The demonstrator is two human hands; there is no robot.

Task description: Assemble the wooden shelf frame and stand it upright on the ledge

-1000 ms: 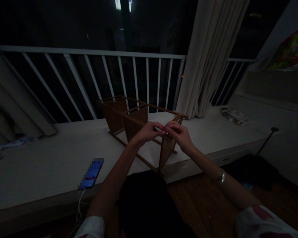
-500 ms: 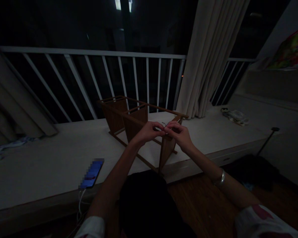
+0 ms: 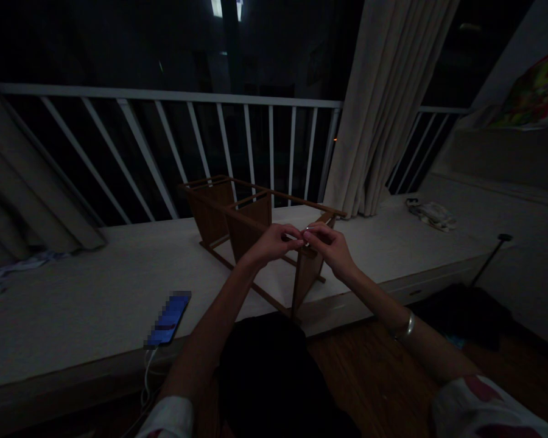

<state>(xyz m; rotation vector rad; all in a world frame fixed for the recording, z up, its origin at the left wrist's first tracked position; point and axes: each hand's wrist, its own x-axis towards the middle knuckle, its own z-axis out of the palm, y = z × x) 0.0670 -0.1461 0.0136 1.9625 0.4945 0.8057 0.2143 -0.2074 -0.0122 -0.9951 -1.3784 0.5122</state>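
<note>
A brown wooden shelf rack (image 3: 251,222) lies on its side on the white window ledge. Over its right end, my left hand (image 3: 278,241) and my right hand (image 3: 327,243) meet at the fingertips. A small thin metal piece (image 3: 310,229) glints at the fingers of my right hand, which are pinched on it. The thumb and forefinger of my left hand are closed right beside it; what they hold, if anything, is too small to make out. Below the hands is the rack's end board (image 3: 307,277).
A phone (image 3: 168,319) with a white cable (image 3: 148,374) lies on the ledge (image 3: 119,274) at the left. White railings (image 3: 182,96) and a beige curtain (image 3: 383,109) stand behind. A crumpled cloth (image 3: 433,216) lies at the right. Dark fabric (image 3: 466,313) is on the floor.
The thin metal piece has turned between the fingers, from slanting up to the left to lying nearly level and catching light. Both hands and the rack stay in place.
</note>
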